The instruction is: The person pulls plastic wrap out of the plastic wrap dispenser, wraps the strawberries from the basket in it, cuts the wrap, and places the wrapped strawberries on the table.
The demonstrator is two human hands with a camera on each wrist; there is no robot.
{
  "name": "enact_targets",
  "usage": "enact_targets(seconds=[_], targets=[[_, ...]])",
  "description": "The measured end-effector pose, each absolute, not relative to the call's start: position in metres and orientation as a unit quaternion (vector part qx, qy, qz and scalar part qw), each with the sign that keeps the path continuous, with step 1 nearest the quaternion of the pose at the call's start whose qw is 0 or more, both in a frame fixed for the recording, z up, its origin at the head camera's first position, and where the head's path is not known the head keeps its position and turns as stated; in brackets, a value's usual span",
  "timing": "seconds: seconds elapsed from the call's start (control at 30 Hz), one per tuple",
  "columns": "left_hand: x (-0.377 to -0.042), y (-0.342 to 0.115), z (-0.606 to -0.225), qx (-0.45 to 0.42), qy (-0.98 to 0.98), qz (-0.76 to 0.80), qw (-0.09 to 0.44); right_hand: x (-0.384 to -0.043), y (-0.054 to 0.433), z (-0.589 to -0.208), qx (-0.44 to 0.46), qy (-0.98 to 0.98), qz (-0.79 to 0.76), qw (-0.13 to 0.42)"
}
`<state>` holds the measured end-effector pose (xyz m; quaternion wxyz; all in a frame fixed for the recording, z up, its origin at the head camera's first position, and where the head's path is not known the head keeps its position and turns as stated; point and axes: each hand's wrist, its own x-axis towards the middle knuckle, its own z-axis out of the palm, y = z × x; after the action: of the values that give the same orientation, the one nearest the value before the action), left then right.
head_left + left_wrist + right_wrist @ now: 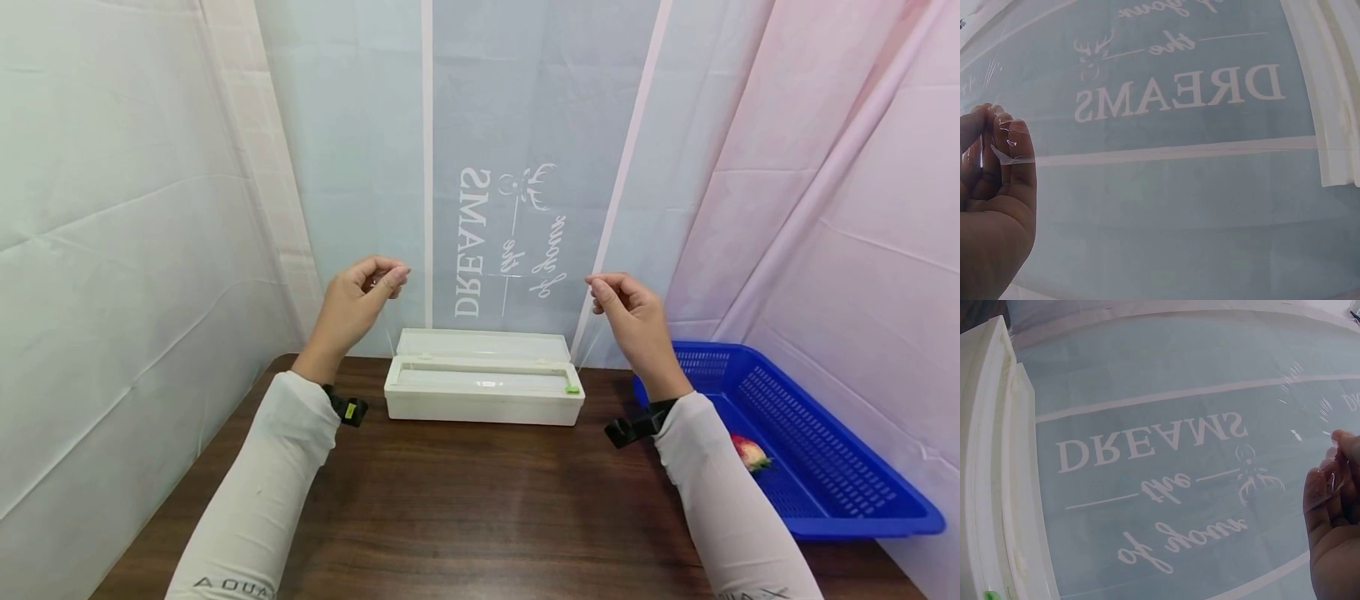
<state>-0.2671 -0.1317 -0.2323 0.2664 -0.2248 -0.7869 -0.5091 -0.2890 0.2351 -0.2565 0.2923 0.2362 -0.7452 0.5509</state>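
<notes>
A sheet of clear cling film (517,276) is stretched between both hands above a long white dispenser box (483,407). My left hand (356,302) pinches one upper corner between thumb and fingers; the film bunches over the fingers (1019,140) in the left wrist view. The opposite corner is pinched by my right hand (634,323), and creases in the film (1297,434) show near its fingertips in the right wrist view. The film's sides run down towards the box, whose lid (483,342) stands raised at the back. A green slider (572,388) sits at the box's right front end.
A blue perforated basket (840,467) stands on the right of the brown wooden table (480,517). In it lies a red and pale yellow fruit (748,451) with green tips, partly behind the right sleeve. Printed cloth (540,100) hangs behind the box; pale cloth covers both sides.
</notes>
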Motion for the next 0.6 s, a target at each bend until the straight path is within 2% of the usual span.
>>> enact_targets(seconds=[0.37, 0.6], targets=[[-0.253, -0.129, -0.222, -0.222, -0.788, -0.51, 0.264, -0.286, 0.235, -0.253, 0.237, -0.747, 0.549, 0.29], [-0.254, -0.129, -0.218, -0.226, -0.789, -0.506, 0.266, -0.261, 0.223, -0.234, 0.232, -0.749, 0.548, 0.292]])
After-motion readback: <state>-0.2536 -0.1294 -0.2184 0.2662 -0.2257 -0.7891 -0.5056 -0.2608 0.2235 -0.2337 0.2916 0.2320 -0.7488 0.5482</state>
